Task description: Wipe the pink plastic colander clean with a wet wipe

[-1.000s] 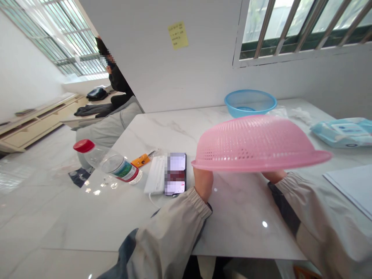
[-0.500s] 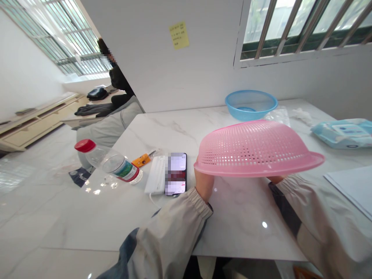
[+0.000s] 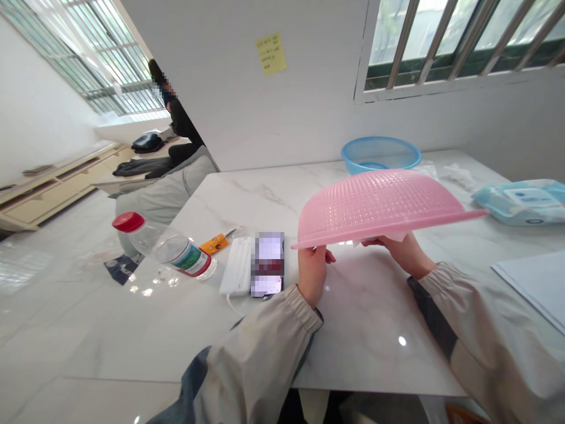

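Holding a pink perforated colander [image 3: 379, 200] upside down and tilted above the marble-patterned table [image 3: 362, 347], gripping the rim at one end with the left hand [image 3: 312, 271]. Reaching under the rim with the right hand [image 3: 408, 254], with a white tissue-like sheet [image 3: 399, 237] showing between fingers and colander; cannot tell whether clenched on it, because of partly hidden fingertips. Facing a blue plastic basket [image 3: 381, 154] just beyond, near the wall [image 3: 309, 123]. Having a smartphone [image 3: 270, 265] left of the left hand, beside a white power bank [image 3: 236, 268], then an orange keychain [image 3: 214, 244] and a clear red-capped bottle [image 3: 172, 250]. Having a blue wipes pack [image 3: 525, 203] and white paper [image 3: 536, 282] rightward.
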